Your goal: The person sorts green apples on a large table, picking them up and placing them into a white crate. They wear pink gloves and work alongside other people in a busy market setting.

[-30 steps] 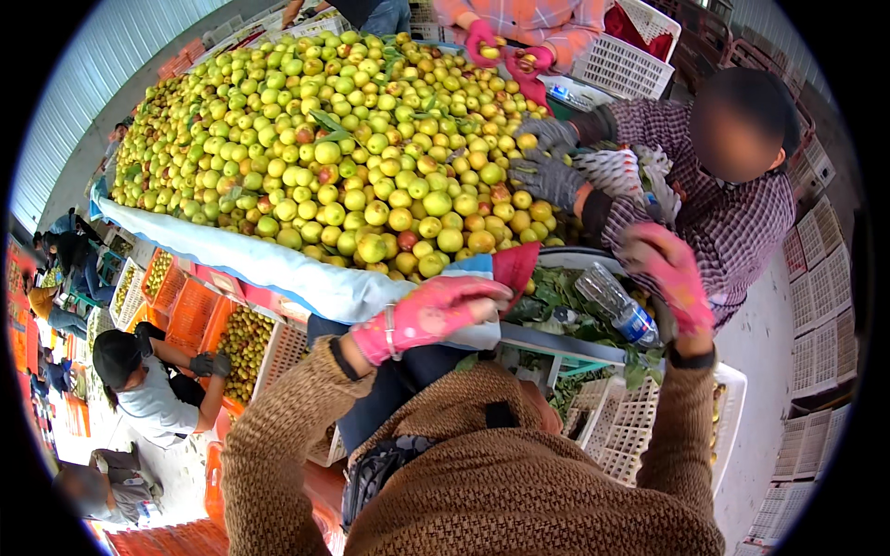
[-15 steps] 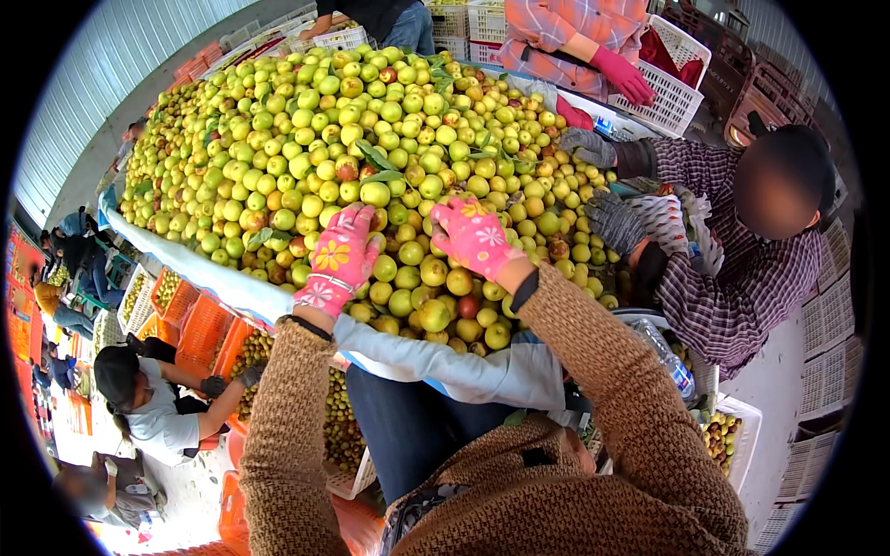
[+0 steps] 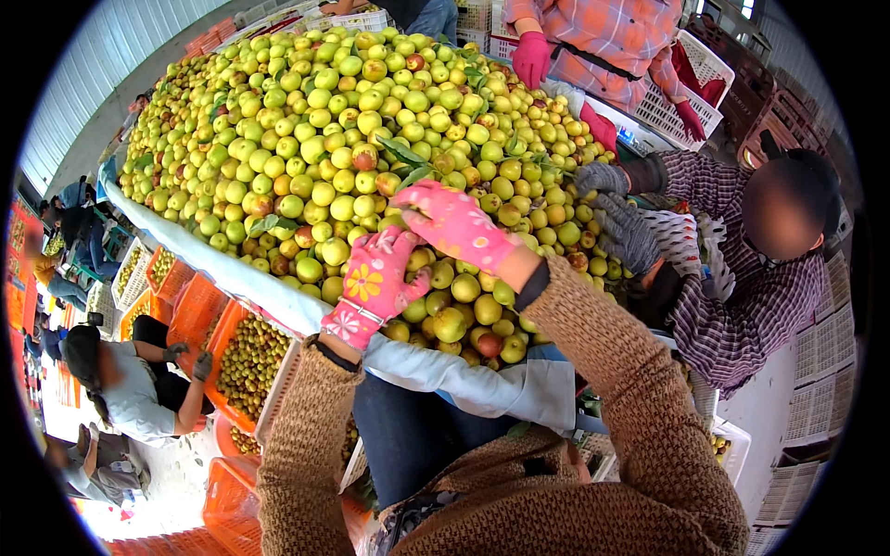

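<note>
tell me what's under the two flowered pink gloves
Around and below the left hand and right hand, yellow-green fruits show, heaped together. The hands cover whatever lies directly beneath, so I can't tell whether either grips one.

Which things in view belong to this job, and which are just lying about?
Work at hand:
left hand and right hand, both pink-gloved
heap of yellow-green fruit
pale blue cloth along its edge

Apparently lying about:
green leaves on the fruit
dark red cloth, upper right
orange crate, lower left

Orange crates (image 3: 232, 508) lower left; white crates (image 3: 821, 326) stacked far right; corrugated wall (image 3: 79, 116) upper left.
</note>
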`<state>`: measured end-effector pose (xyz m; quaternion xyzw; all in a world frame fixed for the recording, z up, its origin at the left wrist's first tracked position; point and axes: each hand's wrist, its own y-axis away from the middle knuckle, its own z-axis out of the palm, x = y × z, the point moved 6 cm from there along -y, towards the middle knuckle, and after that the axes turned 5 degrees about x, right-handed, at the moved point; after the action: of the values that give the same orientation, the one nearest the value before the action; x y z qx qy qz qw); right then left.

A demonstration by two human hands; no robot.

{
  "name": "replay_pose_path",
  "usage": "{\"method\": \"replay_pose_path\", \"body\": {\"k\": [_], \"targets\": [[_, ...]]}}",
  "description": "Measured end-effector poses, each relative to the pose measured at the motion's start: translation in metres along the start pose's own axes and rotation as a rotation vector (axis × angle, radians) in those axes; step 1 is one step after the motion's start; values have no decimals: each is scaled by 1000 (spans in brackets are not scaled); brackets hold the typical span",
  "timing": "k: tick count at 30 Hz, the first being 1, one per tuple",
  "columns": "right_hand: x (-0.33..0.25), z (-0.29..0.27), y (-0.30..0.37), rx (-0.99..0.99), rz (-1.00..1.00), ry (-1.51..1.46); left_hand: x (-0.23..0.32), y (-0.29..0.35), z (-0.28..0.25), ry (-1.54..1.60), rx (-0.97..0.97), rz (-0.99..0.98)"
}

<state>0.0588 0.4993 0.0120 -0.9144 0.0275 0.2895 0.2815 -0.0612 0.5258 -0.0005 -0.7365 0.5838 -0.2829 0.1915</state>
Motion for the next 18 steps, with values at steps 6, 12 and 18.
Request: {"method": "replay_pose_path", "body": {"k": [6,12,18], "targets": [[23,35,-40,-55,41,212,-32,16,-29,305,217,-225],[2,42,-44,-161,110,182,-80,40,-22,708,312,-593],[18,54,-53,-337,120,153,-70,36,-30,714,348,-516]]}}
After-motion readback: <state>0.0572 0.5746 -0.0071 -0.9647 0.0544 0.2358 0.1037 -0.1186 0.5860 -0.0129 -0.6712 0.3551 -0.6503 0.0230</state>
